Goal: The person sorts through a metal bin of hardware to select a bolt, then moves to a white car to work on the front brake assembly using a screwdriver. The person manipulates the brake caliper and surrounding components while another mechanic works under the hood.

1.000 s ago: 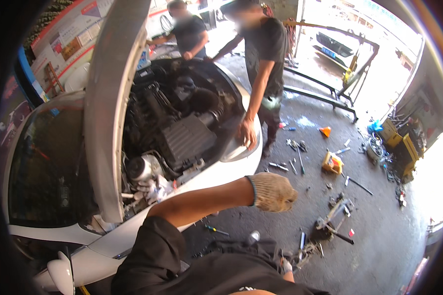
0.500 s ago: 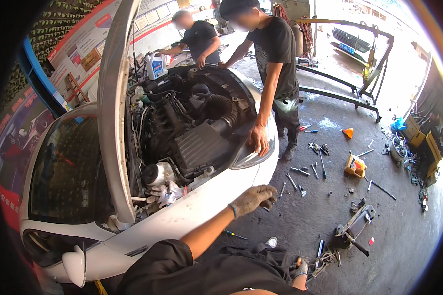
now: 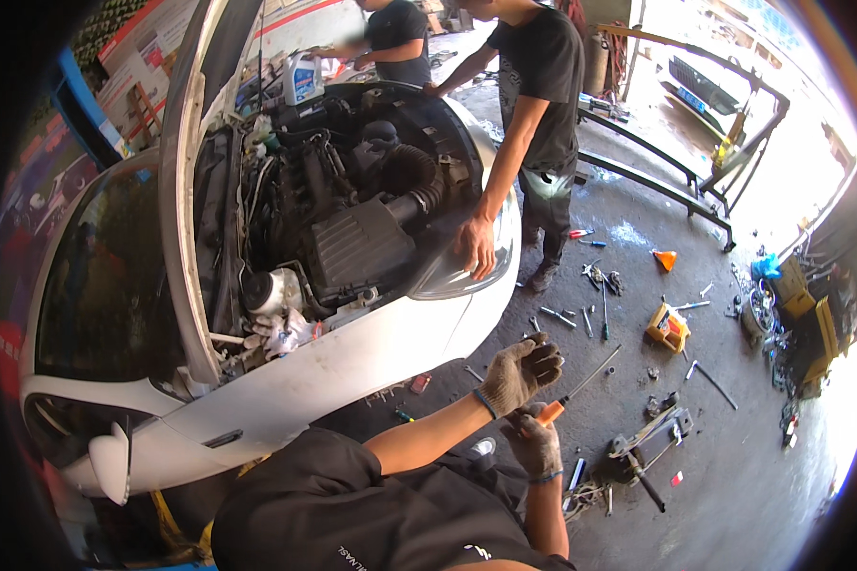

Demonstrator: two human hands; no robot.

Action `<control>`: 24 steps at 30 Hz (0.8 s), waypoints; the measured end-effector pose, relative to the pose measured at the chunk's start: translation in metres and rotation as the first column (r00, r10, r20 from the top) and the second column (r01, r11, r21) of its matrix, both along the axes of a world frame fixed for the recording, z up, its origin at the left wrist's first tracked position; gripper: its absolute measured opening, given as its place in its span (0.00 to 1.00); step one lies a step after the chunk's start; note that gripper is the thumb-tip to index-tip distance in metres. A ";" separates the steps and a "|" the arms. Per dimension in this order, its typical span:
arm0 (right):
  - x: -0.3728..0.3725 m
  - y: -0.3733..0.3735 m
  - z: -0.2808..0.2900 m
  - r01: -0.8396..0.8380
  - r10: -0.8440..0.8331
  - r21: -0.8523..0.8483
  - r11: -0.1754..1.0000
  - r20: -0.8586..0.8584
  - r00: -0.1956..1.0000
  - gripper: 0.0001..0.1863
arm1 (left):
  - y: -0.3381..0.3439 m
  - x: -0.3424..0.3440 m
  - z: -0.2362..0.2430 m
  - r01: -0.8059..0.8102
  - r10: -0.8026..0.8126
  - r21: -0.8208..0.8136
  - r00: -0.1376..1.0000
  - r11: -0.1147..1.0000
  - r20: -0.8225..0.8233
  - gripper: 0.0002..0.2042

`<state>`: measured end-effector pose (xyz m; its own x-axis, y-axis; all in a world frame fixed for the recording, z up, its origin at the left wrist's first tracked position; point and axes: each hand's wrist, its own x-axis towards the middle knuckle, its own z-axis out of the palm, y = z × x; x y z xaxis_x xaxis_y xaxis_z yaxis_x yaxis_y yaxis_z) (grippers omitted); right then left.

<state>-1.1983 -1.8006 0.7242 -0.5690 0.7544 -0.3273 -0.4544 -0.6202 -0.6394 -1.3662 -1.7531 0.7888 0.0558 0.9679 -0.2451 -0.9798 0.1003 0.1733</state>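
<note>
My left forearm, bare below a dark sleeve, slants up and rightward across my front, with the left hand (image 3: 520, 373) at its end in a tan knitted glove. My right forearm rises almost upright from the lower edge, bringing the right hand (image 3: 533, 443) up just beside my left wrist; whether the two touch, I can't tell.

My left hand is partly open – fingers apart and a little bent – and I see nothing in it. My right hand, in a dirty greyish glove, is curled round the handle of a screwdriver (image 3: 550, 413), thumb side up.

The screwdriver has an orange handle and a long, thin metal shaft that points up and to the right, away from me. Its tip is too small to make out. It is held out to the right of the white car (image 3: 381, 366), in front of my body, above the dark floor (image 3: 733, 466) – a jack (image 3: 655, 443) lies beyond it to the right. Up by the headlight (image 3: 452, 271), a co-worker (image 3: 543, 86) in a dark shirt rests one hand on the car.
</note>
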 end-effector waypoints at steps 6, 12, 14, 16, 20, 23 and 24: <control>-0.034 0.023 0.020 -0.004 0.001 0.024 1.000 0.130 0.991 0.17 | 0.041 -0.004 -0.018 -0.151 0.153 -0.040 0.985 0.988 0.079 0.14; -0.043 0.068 0.028 0.022 -0.170 0.301 0.953 0.476 0.863 0.12 | 0.095 -0.005 -0.066 -0.199 0.251 -0.257 0.949 0.946 0.190 0.10; -0.048 0.095 0.035 0.045 -0.212 0.306 0.951 0.539 0.815 0.13 | 0.119 -0.003 -0.074 -0.187 0.257 -0.275 0.935 0.943 0.244 0.10; -0.051 0.129 0.044 0.010 -0.198 0.336 0.942 0.532 0.823 0.11 | 0.150 -0.001 -0.073 -0.155 0.241 -0.293 0.928 0.943 0.285 0.10; -0.047 0.195 0.060 -0.181 0.008 0.242 0.953 0.578 0.816 0.12 | 0.220 -0.006 -0.062 -0.089 0.161 -0.262 0.950 0.961 0.267 0.13; -0.038 0.237 0.063 -0.219 0.088 0.111 0.969 0.674 0.733 0.12 | 0.266 -0.003 -0.065 -0.057 0.110 -0.212 0.963 0.976 0.247 0.17; -0.033 0.250 0.063 -0.190 0.014 0.198 0.962 0.656 0.755 0.11 | 0.285 0.003 -0.065 -0.071 0.123 -0.243 0.971 0.967 0.204 0.18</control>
<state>-1.2317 -1.5504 0.7874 -0.3671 0.8070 -0.4626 0.1763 -0.4279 -0.8865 -1.3628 -1.4682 0.7240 0.0407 0.8887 -0.4567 -0.9981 0.0151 -0.0596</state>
